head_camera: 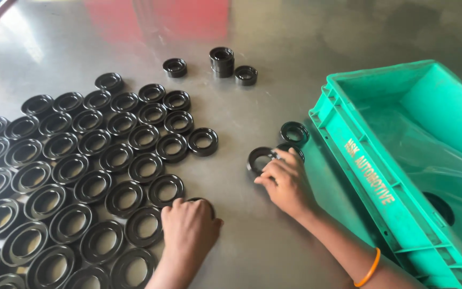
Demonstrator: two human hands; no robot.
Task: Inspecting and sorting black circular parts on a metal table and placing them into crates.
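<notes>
My left hand [189,227] presses down on a black rubber ring [205,202] at the right edge of a large field of several black rings [81,166] laid flat in rows on a metal table [274,107]. My right hand [287,179], with an orange bangle on its wrist, has its fingers on a tilted black ring [258,159]. Another ring is partly hidden under its fingertips. One more loose ring [294,131] lies just beyond, next to the crate.
A green plastic crate [348,139] lined with clear plastic stands at the right, with a dark ring inside. Farther back lie a single ring [174,67], a short stack of rings [221,61] and another ring [246,75]. A red shape reflects at the table's far edge.
</notes>
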